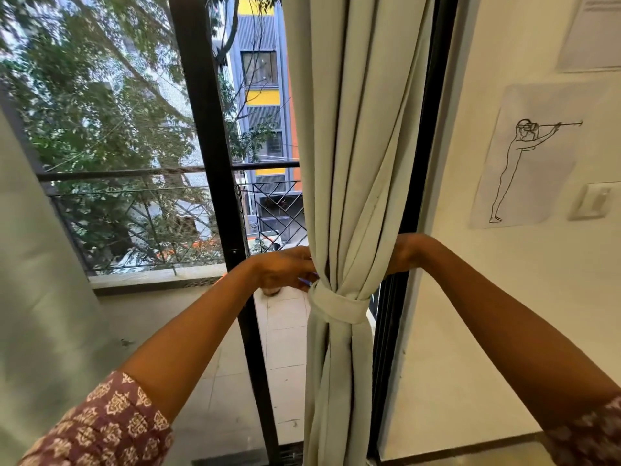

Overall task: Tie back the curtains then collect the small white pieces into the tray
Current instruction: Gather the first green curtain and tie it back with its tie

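- Both arms reach forward from patterned sleeves [111, 422] to the curtain [353, 146], which hangs gathered against the right side of the door frame [215, 163].
- The left hand [285, 272] sits at the curtain's left edge, fingers curled in at the tie [339, 306]; it seems to pinch the tie or the cloth just above it, though the grip itself is partly hidden.
- The right hand [401, 255] goes behind the curtain; only the wrist and the heel of the hand show, so I cannot tell whether it grasps anything.
- The tie already wraps the bundle, one end hanging down the front. My reading: the first step, tying back, is in hand and close to done on this curtain.
- Next move, as I judge it: snug the knot, then let go with both hands. A second curtain [40, 264] fills the near left edge, and no tie shows on it.
- No tray or white pieces are in view.
- Room: the right hand works in a tight gap between curtain, frame and wall [504, 297]; the left has open space toward the glass.
- Farther off, a railing [134, 173] and trees lie beyond the glass.
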